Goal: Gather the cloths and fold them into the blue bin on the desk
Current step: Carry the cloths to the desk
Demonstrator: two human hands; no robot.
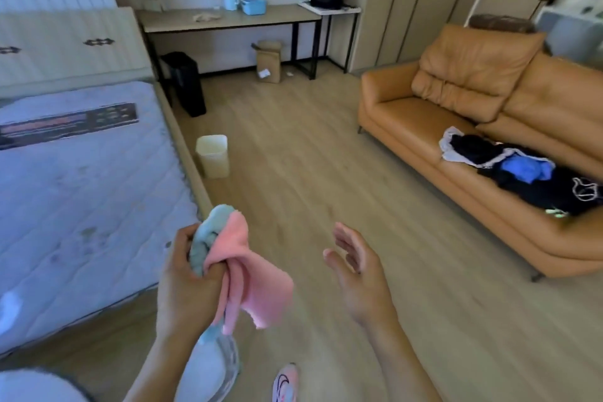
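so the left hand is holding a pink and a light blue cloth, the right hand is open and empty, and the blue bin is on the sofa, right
Not quite. The blue bin is on the desk by the far wall, not on the sofa, as the head view shows. The rest holds: the left hand grips a pink cloth and a light blue cloth, and the right hand is open and empty.

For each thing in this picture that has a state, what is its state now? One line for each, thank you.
left hand: closed, gripping two cloths
pink cloth: held, hanging unfolded
light blue cloth: held, bunched
right hand: open, empty
blue bin: on the desk, contents not visible
cream wastebasket: upright on floor
cardboard box: flaps open
clothes pile: unfolded on sofa
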